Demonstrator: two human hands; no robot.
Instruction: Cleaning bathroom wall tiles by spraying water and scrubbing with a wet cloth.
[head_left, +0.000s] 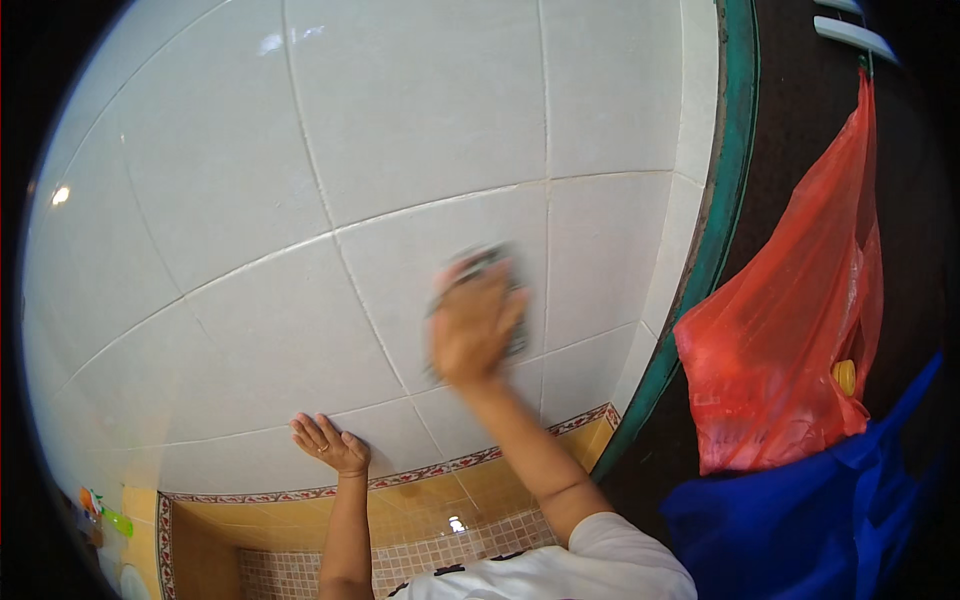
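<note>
My right hand (476, 322), blurred by motion, presses a dark patterned cloth (517, 337) flat against the white wall tiles (420, 202). Parts of the cloth show around the fingers; its exact shape is smeared. Lower down and to the left, my left hand (330, 444) rests with spread fingers on the tiles, with a ring on one finger and nothing held. Below both hands runs a border strip with a red floral pattern (420, 473), and under it are yellow tiles (427, 502).
A red plastic bag (787, 330) hangs on the dark surface at right, above blue fabric (787, 517). A green frame (731, 172) edges the tiled wall. Small bottles, one bright green (116, 522), stand at the lower left. Mosaic tiles (285, 570) show at the bottom.
</note>
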